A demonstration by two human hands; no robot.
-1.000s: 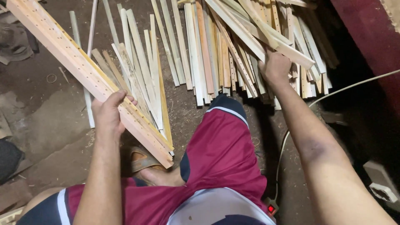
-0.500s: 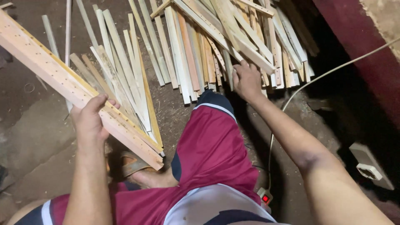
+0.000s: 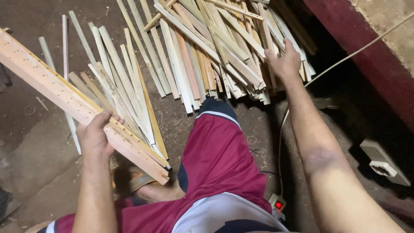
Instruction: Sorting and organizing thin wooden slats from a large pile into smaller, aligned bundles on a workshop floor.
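My left hand (image 3: 95,137) grips a long pale wooden board (image 3: 47,84) with small holes along it, held slanting from upper left down to lower right over the dirt floor. My right hand (image 3: 283,64) reaches forward into a heap of thin wooden slats (image 3: 207,51), its fingers closing round one slat at the heap's right side. A second, smaller fan of slats (image 3: 125,90) lies under and beyond the board. My knee in red shorts (image 3: 220,146) sits between both arms.
A white cable (image 3: 345,56) runs from the upper right down to a power strip with a red light (image 3: 278,203). A dark red wall edge (image 3: 366,47) closes off the right side. A grey box (image 3: 381,162) lies at lower right.
My right hand has moved rightward along the slat heap and taken hold of a slat. The view has shifted, and the board stays in my left hand.
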